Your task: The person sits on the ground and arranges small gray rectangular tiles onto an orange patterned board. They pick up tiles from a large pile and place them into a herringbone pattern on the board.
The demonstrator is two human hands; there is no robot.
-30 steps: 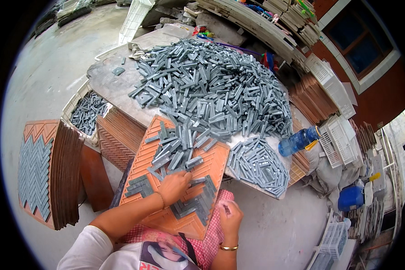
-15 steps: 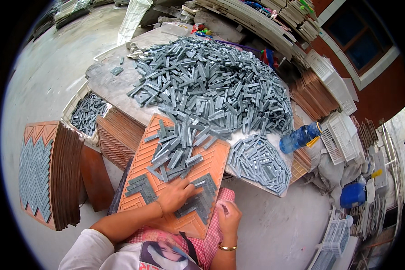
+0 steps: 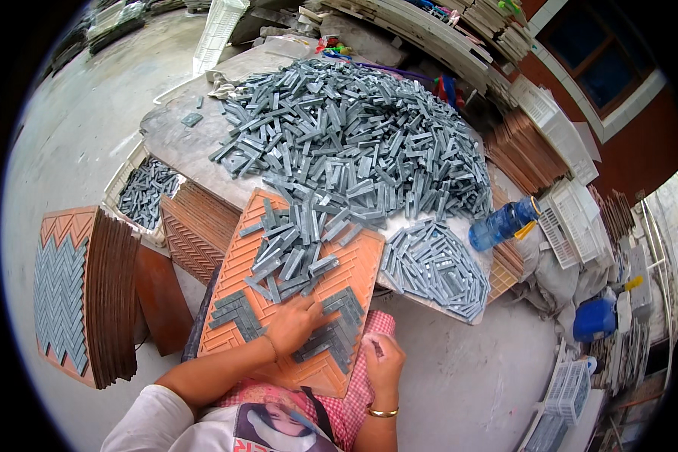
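On my lap lies an orange herringbone mould board (image 3: 237, 245), tilted against the table. Grey stone strips (image 3: 339, 331) fill part of its grooves in zigzag rows. My left hand (image 3: 292, 328) rests over the middle of the board, fingers bent beside the loose strips (image 3: 294, 252) heaped on its upper half; whether a strip is between the fingertips is hidden. Off the board's right edge, above the checked pink cloth (image 3: 360, 373), my right hand (image 3: 384, 361) is closed with its fingertips drawn together. A small dark spot shows between its fingers, too small to name.
A large heap of grey strips (image 3: 354, 143) covers the table (image 3: 181, 139), with a smaller pile (image 3: 437, 271) at its right corner near a blue bottle (image 3: 501, 226). Stacked boards (image 3: 109, 301) and a strip-filled crate (image 3: 120, 177) stand left; white crates (image 3: 565, 222) stand right.
My left hand has shifted very slightly, its fingers drawn in a little closer to the loose strips. The right hand stays nearly where it was, and the view has moved slightly.
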